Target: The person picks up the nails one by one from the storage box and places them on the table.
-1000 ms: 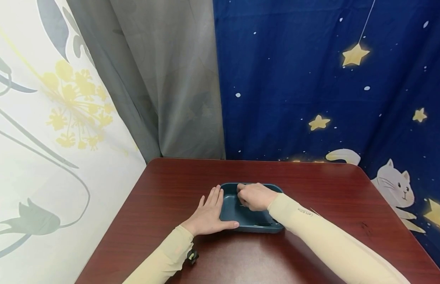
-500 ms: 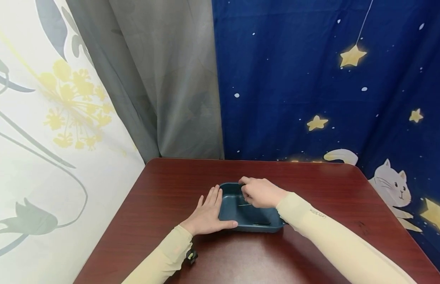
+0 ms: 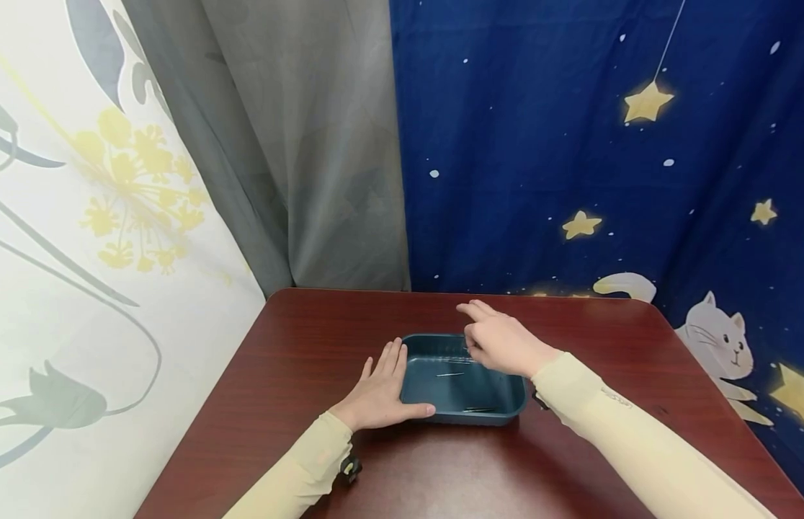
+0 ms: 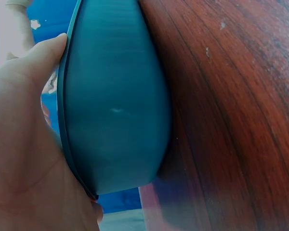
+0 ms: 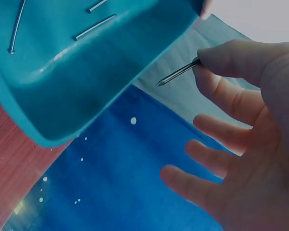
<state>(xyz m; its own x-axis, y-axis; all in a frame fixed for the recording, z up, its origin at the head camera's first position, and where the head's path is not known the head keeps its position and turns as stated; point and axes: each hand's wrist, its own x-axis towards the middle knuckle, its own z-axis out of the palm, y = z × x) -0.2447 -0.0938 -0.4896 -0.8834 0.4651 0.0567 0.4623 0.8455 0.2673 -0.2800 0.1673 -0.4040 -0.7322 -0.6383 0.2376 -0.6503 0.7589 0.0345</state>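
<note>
- The curtains are hanging behind everything: a white one with yellow flowers point(image 3: 117, 187), a grey one point(image 3: 298, 144), and a dark blue one with stars and a cat point(image 3: 603, 144).
- The dark red wooden table point(image 3: 311, 339) is standing in front of them and bearing all the rest.
- The teal tray point(image 3: 441, 414) is sitting near the middle of the table, between the two hands.
- The left hand point(image 3: 380, 393) is lying flat on the table, fingers straight against the tray's left wall and thumb pressing along its near wall.
- The right hand point(image 3: 502, 342) is hovering over the tray's far right corner, pinching a thin metal nail point(image 5: 177, 72) between thumb and forefinger while the other fingers are spreading loosely.
- Further nails point(image 3: 449, 374) are lying loose on the tray's floor, apart from each other.
</note>
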